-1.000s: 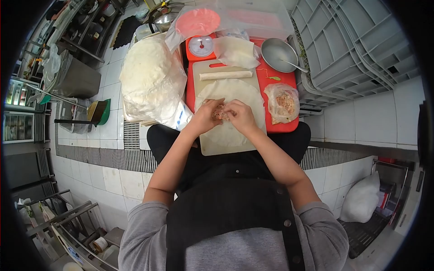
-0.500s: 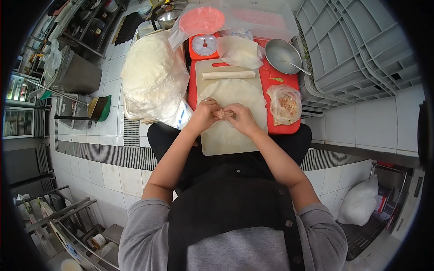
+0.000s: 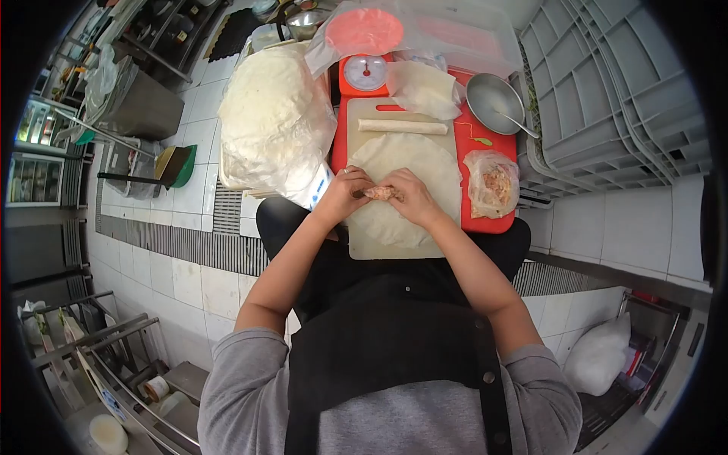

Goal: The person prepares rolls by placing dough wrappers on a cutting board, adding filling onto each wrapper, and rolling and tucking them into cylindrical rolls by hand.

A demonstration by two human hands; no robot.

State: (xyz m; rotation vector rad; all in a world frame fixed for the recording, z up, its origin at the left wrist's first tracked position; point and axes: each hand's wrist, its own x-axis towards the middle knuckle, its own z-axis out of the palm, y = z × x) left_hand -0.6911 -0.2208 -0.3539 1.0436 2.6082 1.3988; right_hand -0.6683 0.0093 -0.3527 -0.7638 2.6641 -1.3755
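Note:
A pinkish lump of minced filling (image 3: 381, 193) lies between my hands over a thin round wrapper (image 3: 413, 154). My left hand (image 3: 346, 189) has its fingers closed on the lump's left end, and my right hand (image 3: 413, 199) pinches the right end. Beneath is a pale cutting board (image 3: 359, 248), the wrapper spread across most of it. Beyond the wrapper, a slim rolled-up roll (image 3: 402, 127) lies crosswise on the board. To the right of the board, a plastic bag of filling (image 3: 494, 183) sits with its mouth open.
At left stands a large stack of wrappers (image 3: 265, 110) partly covered in plastic. An orange dial scale (image 3: 366, 73) is behind the board. A metal bowl (image 3: 493, 102) with a spoon rests at the back right. Grey crates (image 3: 599, 91) rise on the right.
The whole view has shifted, so the board and surroundings appear farther right. Both hands stay on the filling, and more of the lump shows between the fingers.

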